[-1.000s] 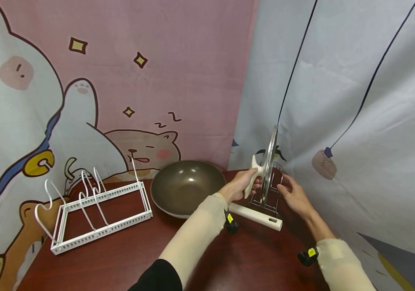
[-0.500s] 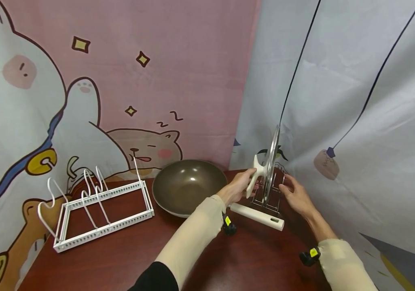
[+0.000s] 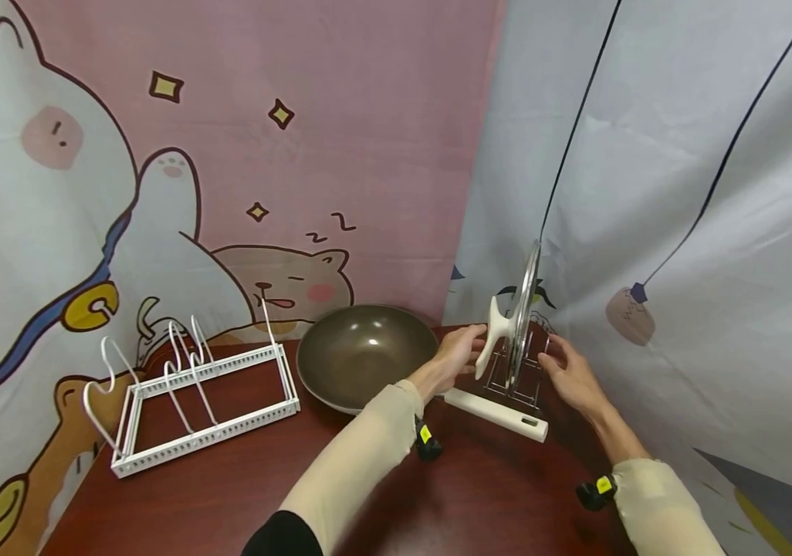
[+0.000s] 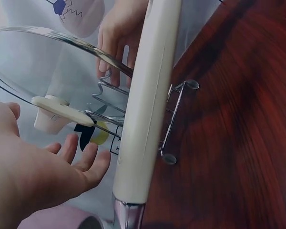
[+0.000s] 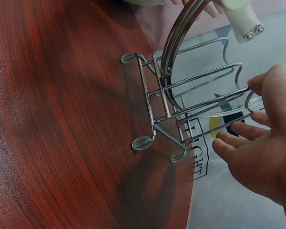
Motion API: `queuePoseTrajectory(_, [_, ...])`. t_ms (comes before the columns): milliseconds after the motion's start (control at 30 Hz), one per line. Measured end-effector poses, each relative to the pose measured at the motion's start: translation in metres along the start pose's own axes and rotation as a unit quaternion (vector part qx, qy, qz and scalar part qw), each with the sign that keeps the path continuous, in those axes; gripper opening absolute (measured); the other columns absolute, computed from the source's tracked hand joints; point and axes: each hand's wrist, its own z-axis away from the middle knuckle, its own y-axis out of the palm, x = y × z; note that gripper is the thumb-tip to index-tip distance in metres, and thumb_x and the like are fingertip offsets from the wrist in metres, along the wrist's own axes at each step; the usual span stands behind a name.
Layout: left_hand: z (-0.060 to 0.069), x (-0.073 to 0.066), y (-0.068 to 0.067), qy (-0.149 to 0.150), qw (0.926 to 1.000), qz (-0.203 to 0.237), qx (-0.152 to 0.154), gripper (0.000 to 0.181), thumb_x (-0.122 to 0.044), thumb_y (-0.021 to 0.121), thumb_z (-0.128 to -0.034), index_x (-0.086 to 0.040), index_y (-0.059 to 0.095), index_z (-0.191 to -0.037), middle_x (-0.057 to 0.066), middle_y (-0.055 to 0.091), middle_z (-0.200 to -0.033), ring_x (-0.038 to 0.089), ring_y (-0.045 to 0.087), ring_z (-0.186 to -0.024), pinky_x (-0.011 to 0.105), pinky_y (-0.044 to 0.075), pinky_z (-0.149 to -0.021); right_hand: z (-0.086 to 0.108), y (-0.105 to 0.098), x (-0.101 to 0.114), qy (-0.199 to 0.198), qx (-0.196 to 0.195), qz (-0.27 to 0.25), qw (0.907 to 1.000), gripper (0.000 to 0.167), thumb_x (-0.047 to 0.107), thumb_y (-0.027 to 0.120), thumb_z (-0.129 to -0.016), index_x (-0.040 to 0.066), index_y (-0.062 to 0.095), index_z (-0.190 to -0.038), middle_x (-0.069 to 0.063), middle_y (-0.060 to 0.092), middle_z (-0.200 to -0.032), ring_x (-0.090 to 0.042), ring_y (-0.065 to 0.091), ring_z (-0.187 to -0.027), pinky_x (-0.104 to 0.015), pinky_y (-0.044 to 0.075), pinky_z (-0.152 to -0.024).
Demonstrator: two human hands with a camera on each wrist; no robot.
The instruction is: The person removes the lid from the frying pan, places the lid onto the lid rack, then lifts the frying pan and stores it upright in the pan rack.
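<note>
A glass pot lid (image 3: 527, 309) with a metal rim stands on edge in a small wire lid rack (image 3: 517, 396). Its cream handle (image 3: 494, 340) faces left. My left hand (image 3: 453, 357) is beside that handle with relaxed fingers; a gap shows between them in the left wrist view. On the rack's other side, my right hand (image 3: 573, 380) pinches the end of a wire loop between thumb and fingers, as the right wrist view shows. The frying pan (image 3: 366, 355) sits left of the rack, its cream handle (image 4: 145, 109) passing in front of the rack.
A white expandable rack (image 3: 208, 438) with several upright loops stands on the left of the dark red wooden table (image 3: 382, 494). Printed cloth (image 3: 382, 154) hangs behind the table and along its right side, close to the lid.
My left hand has let go of the lid's handle and drawn slightly left. The lid stays upright in the rack. My right hand keeps its place at the rack; the head view has shifted a little.
</note>
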Motion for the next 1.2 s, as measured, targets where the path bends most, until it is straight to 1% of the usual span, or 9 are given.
queuePoseTrajectory(100, [0.004,0.000,-0.003,0.031,0.9985,-0.046,-0.005,0.058,-0.050,0.059,-0.1107,-0.013,0.067,-0.154,0.015,0.073,-0.149,0.031,0.071,-0.135,0.053,0.060,-0.112,0.000,-0.001,-0.001,0.002,0.005,-0.001,1.0000,0.074,0.034,0.051,-0.121,-0.003,0.019,-0.177,-0.044,0.036,-0.172,-0.065,0.045,-0.155,-0.073,0.039,-0.129])
queuePoseTrajectory(267, [0.012,-0.002,-0.008,0.078,0.9886,-0.127,-0.022,0.062,-0.051,0.055,-0.1116,-0.012,0.064,-0.159,0.011,0.068,-0.159,0.033,0.061,-0.152,0.055,0.051,-0.126,-0.001,0.000,-0.001,-0.001,0.003,-0.001,1.0000,0.074,0.033,0.052,-0.120,-0.004,0.020,-0.176,-0.043,0.037,-0.172,-0.064,0.045,-0.156,-0.072,0.038,-0.130])
queuePoseTrajectory(367, [0.015,-0.001,-0.011,0.090,0.9842,-0.150,-0.024,0.064,-0.052,0.054,-0.1110,-0.013,0.061,-0.162,0.009,0.064,-0.166,0.033,0.057,-0.157,0.053,0.046,-0.131,-0.001,0.001,-0.001,-0.001,-0.001,0.002,1.0000,0.072,0.031,0.052,-0.120,-0.004,0.022,-0.176,-0.043,0.038,-0.172,-0.063,0.045,-0.156,-0.071,0.038,-0.131])
queuePoseTrajectory(467, [0.020,0.000,-0.014,0.098,0.9798,-0.173,-0.020,0.064,-0.054,0.054,-0.1109,-0.018,0.060,-0.163,0.008,0.064,-0.165,0.032,0.059,-0.155,0.053,0.047,-0.130,-0.001,0.002,0.001,0.001,-0.004,0.002,1.0000,0.071,0.029,0.053,-0.120,-0.003,0.023,-0.176,-0.043,0.038,-0.172,-0.062,0.046,-0.156,-0.072,0.037,-0.131])
queuePoseTrajectory(600, [0.030,0.000,-0.019,0.117,0.9694,-0.216,-0.004,0.067,-0.058,0.052,-0.1112,-0.021,0.054,-0.168,0.006,0.067,-0.161,0.030,0.063,-0.150,0.051,0.051,-0.126,0.000,0.002,0.003,0.005,-0.002,0.000,1.0000,0.072,0.029,0.053,-0.120,-0.003,0.022,-0.176,-0.043,0.035,-0.173,-0.063,0.044,-0.157,-0.073,0.036,-0.131])
queuePoseTrajectory(733, [0.039,-0.001,-0.025,0.151,0.9553,-0.254,0.016,0.070,-0.058,0.051,-0.1120,-0.020,0.049,-0.171,0.006,0.066,-0.163,0.029,0.063,-0.151,0.051,0.051,-0.126,0.000,0.002,0.003,0.010,-0.001,0.001,0.9999,0.073,0.030,0.051,-0.120,-0.002,0.020,-0.177,-0.044,0.033,-0.174,-0.063,0.044,-0.157,-0.074,0.034,-0.131])
queuePoseTrajectory(833, [0.044,-0.001,-0.031,0.173,0.9454,-0.276,0.015,0.070,-0.057,0.051,-0.1120,-0.020,0.048,-0.171,0.008,0.064,-0.164,0.030,0.061,-0.153,0.051,0.050,-0.127,-0.001,0.002,0.004,0.009,-0.003,0.002,1.0000,0.072,0.028,0.051,-0.120,-0.003,0.019,-0.177,-0.043,0.036,-0.173,-0.063,0.045,-0.156,-0.073,0.035,-0.131])
queuePoseTrajectory(1000, [0.049,0.004,-0.043,0.187,0.9343,-0.304,0.005,0.072,-0.058,0.050,-0.1113,-0.019,0.048,-0.172,0.009,0.063,-0.165,0.032,0.057,-0.157,0.052,0.048,-0.129,-0.002,0.002,0.005,0.006,-0.002,0.013,0.9999,0.072,0.030,0.049,-0.120,-0.005,0.020,-0.176,-0.043,0.038,-0.172,-0.063,0.044,-0.157,-0.073,0.035,-0.131])
queuePoseTrajectory(1200, [0.056,0.008,-0.061,0.190,0.9281,-0.320,0.012,0.072,-0.056,0.051,-0.1126,-0.019,0.044,-0.174,0.010,0.058,-0.169,0.033,0.054,-0.159,0.056,0.046,-0.131,-0.002,0.000,0.005,0.013,-0.001,0.037,0.9992,0.072,0.031,0.049,-0.120,-0.002,0.020,-0.177,-0.043,0.030,-0.175,-0.065,0.033,-0.161,-0.078,0.029,-0.131])
